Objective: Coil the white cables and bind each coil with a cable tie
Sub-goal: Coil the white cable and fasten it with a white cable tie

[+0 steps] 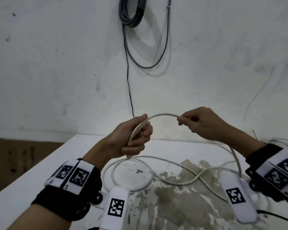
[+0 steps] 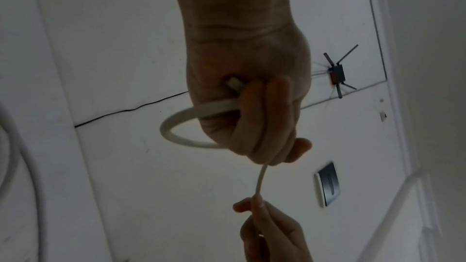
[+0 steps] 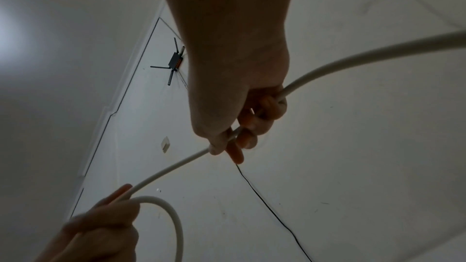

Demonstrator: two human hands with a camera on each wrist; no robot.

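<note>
White cable: first loops gripped in clenched left hand, next length pinched by right hand, remainder slack on the surface below both hands; coiling barely begun, no tie seen.

Above the table, the left hand holds the cable left of the right hand; its slack lies below, a wall-hung coil far behind.
</note>
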